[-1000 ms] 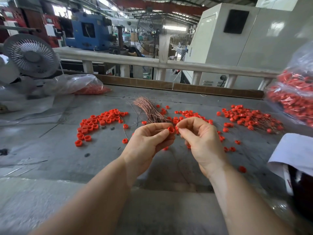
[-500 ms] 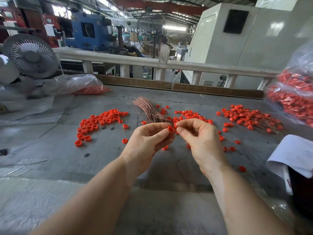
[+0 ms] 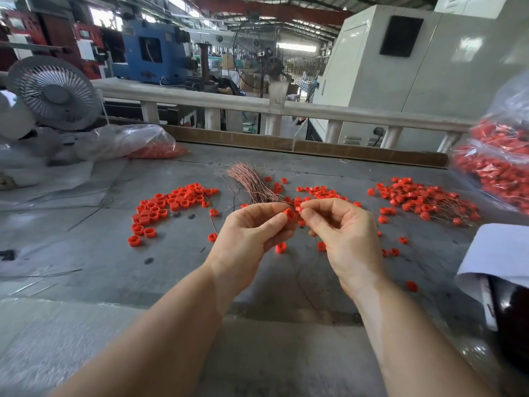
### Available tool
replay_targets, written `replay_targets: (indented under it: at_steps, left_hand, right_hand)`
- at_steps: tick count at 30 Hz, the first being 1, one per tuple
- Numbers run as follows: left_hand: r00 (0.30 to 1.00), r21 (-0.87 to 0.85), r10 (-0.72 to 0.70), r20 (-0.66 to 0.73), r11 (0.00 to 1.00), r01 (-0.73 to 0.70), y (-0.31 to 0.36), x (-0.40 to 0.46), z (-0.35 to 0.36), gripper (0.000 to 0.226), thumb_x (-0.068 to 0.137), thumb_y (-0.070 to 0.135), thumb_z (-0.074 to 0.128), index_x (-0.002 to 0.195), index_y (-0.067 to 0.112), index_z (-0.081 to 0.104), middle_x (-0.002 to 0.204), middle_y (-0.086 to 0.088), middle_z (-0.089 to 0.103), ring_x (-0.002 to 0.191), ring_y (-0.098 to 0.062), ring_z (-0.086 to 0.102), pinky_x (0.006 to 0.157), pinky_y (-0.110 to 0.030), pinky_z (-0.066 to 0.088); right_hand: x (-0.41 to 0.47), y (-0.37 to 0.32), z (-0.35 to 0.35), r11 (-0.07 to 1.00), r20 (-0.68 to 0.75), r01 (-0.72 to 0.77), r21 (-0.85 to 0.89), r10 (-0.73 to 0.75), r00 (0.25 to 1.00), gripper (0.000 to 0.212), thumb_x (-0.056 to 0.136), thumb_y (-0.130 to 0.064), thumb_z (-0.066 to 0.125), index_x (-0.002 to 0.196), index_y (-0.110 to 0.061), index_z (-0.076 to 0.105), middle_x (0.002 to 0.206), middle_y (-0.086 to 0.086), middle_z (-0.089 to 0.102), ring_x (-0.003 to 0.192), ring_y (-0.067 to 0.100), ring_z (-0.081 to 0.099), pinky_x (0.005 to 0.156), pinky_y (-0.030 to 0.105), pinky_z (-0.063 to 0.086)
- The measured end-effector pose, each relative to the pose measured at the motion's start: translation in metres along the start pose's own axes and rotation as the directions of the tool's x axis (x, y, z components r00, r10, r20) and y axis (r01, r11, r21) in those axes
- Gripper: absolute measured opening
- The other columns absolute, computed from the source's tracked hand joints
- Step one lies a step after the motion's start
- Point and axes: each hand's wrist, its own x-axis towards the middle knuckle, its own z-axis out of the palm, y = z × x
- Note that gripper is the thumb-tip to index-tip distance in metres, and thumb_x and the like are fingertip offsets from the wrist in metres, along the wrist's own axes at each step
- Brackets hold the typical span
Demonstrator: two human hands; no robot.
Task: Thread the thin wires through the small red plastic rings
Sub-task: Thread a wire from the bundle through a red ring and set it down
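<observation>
Above the grey table [image 3: 86, 262], left hand [image 3: 252, 233] pinches a red ring [image 3: 289, 214]

Wire between right hand [image 3: 347, 239] fingertips perhaps too thin to discern.

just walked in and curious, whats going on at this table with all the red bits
A person is threading thin wire through small red plastic rings. The left hand pinches one red ring at its fingertips, and the right hand pinches close against it; the wire there is too fine to see. A bundle of copper wires lies behind, loose rings to the left, and wired rings piled on the right.
</observation>
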Motion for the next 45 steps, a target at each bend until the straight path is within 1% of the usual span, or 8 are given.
replay_targets:
  at_steps: [8,14,19,26,31,35,39,45]
  left_hand:
    - [1.0,-0.005,0.016,0.004,1.0,-0.016,0.001,0.0,0.0,0.016,0.086,-0.004,0.053,0.085,0.006,0.065,0.071,-0.003,0.072,0.068,-0.009,0.069,0.064,-0.017,0.054]
    - [1.0,-0.01,0.024,0.007,1.0,-0.023,0.001,-0.001,0.0,0.015,0.085,-0.004,0.054,0.085,0.005,0.065,0.071,-0.003,0.072,0.068,-0.009,0.069,0.064,-0.017,0.055]
    - [0.999,-0.001,0.033,0.005,0.999,-0.033,0.0,0.0,-0.001,0.015,0.085,-0.004,0.054,0.085,0.006,0.066,0.07,-0.003,0.072,0.067,-0.009,0.068,0.062,-0.016,0.054]
    - [0.999,-0.002,0.035,0.004,0.999,-0.035,-0.001,0.001,-0.001,0.015,0.085,-0.004,0.055,0.084,0.007,0.066,0.07,-0.004,0.072,0.066,-0.009,0.068,0.062,-0.016,0.054]
    - [0.999,-0.01,0.04,0.008,0.999,-0.04,-0.001,0.001,-0.002,0.015,0.084,-0.004,0.056,0.083,0.007,0.067,0.071,-0.004,0.072,0.067,-0.01,0.068,0.062,-0.016,0.054]
    - [0.999,-0.007,0.041,0.011,0.999,-0.041,-0.001,0.001,-0.002,0.017,0.085,-0.004,0.055,0.082,0.008,0.067,0.071,-0.004,0.072,0.067,-0.01,0.069,0.062,-0.016,0.053]
    - [0.999,-0.011,0.043,0.012,0.999,-0.042,0.0,0.0,-0.002,0.017,0.084,-0.004,0.056,0.081,0.008,0.068,0.071,-0.004,0.072,0.067,-0.01,0.069,0.063,-0.016,0.054]
    - [0.999,-0.007,0.039,0.025,0.999,-0.038,-0.001,0.0,-0.002,0.016,0.084,-0.004,0.055,0.083,0.007,0.066,0.071,-0.004,0.072,0.067,-0.01,0.069,0.063,-0.016,0.054]
  right_hand:
    - [-0.001,-0.003,0.001,0.997,0.027,0.017,-0.079,-0.015,1.0,0.026,0.077,-0.008,0.072,0.073,-0.034,0.07,0.079,-0.015,0.072,0.078,0.002,0.067,0.074,0.018,0.052]
    - [-0.003,-0.007,0.002,0.984,-0.007,0.064,-0.166,-0.066,0.998,0.024,0.078,-0.011,0.072,0.073,-0.034,0.067,0.076,-0.016,0.07,0.073,0.0,0.064,0.069,0.011,0.047]
    - [-0.003,-0.009,0.003,0.967,-0.031,0.119,-0.225,-0.13,0.991,0.024,0.08,-0.01,0.071,0.075,-0.032,0.064,0.072,-0.015,0.067,0.07,0.002,0.063,0.067,0.011,0.047]
    - [-0.005,-0.009,0.003,0.967,-0.015,0.109,-0.228,-0.115,0.993,0.03,0.076,-0.007,0.073,0.076,-0.036,0.066,0.075,-0.018,0.069,0.077,0.002,0.066,0.075,0.019,0.051]
    - [-0.005,-0.011,0.003,0.963,-0.008,0.115,-0.242,-0.121,0.993,0.026,0.078,-0.007,0.072,0.078,-0.033,0.067,0.078,-0.018,0.068,0.079,0.0,0.065,0.075,0.015,0.05]
    - [-0.006,-0.011,0.003,0.959,-0.012,0.123,-0.257,-0.13,0.991,0.021,0.078,-0.007,0.072,0.079,-0.028,0.069,0.078,-0.017,0.068,0.077,-0.001,0.064,0.07,0.01,0.047]
    - [-0.005,-0.011,0.004,0.95,-0.013,0.141,-0.28,-0.15,0.989,0.018,0.078,-0.007,0.072,0.079,-0.024,0.069,0.079,-0.013,0.069,0.077,0.002,0.064,0.069,0.011,0.047]
    - [-0.006,-0.011,0.004,0.943,-0.03,0.17,-0.286,-0.186,0.982,0.019,0.077,-0.005,0.073,0.077,-0.024,0.068,0.077,-0.01,0.068,0.076,0.003,0.062,0.067,0.008,0.043]
